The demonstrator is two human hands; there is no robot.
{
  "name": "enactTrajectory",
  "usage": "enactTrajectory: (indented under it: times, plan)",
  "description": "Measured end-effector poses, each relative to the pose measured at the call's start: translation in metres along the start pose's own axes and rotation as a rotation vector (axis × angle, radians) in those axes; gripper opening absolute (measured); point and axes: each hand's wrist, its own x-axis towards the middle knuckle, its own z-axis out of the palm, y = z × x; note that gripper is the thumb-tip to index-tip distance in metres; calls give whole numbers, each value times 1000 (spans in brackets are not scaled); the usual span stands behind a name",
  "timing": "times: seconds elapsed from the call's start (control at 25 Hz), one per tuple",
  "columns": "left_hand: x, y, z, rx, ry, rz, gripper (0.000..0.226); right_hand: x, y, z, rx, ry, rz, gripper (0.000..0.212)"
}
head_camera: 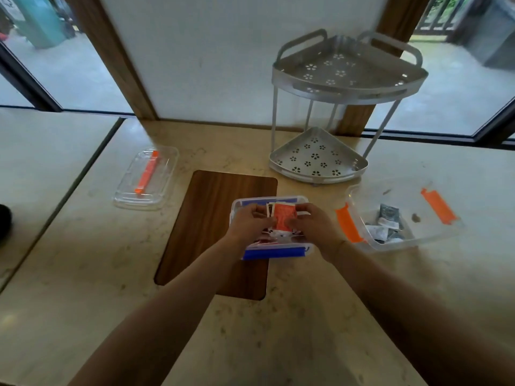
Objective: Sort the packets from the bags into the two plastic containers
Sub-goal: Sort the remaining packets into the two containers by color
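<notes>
A clear container with blue clips (274, 253) stands on the right edge of a wooden board, with red and white packets inside. Over it, my left hand (249, 222) and my right hand (315, 227) both grip a small stack of packets (282, 215); an orange-red one faces me, a black and white one is behind it. To the right sits a second clear container with orange clips (434, 229), open, holding several grey and white packets (387, 222). No bags are in view.
A clear lid with an orange clip (146, 178) lies at the back left of the marble counter. The wooden board (211, 218) is in the middle. A two-tier grey metal corner rack (334, 115) stands at the back, by the wall and windows.
</notes>
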Motion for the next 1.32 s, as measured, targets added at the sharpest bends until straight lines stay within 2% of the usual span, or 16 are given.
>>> enactTrajectory:
  times: [0.2, 0.32, 0.48, 0.6, 0.72, 0.88, 1.32]
  plan:
    - [35, 4, -1, -28, 32, -109, 24, 35, -4, 7, 104, 24, 71, 15]
    - [52, -1, 2, 0, 24, -169, 15, 52, 4, 10, 80, 54, 114, 21]
    - [73, -15, 9, 208, 19, -186, 12, 73, 23, 19, -183, 64, 151, 10]
    - [82, -24, 12, 244, 16, -201, 9, 85, 28, 24, -322, 79, 146, 15]
    - [89, -27, 14, 294, 28, -178, 5, 92, 29, 26, -282, 142, 167, 18]
    - [91, -32, 16, 383, 9, -131, 13, 92, 34, 31, -277, 196, 213, 18]
    - [84, -39, 16, 485, 27, -74, 14, 66, 23, 26, -169, 176, 160, 20]
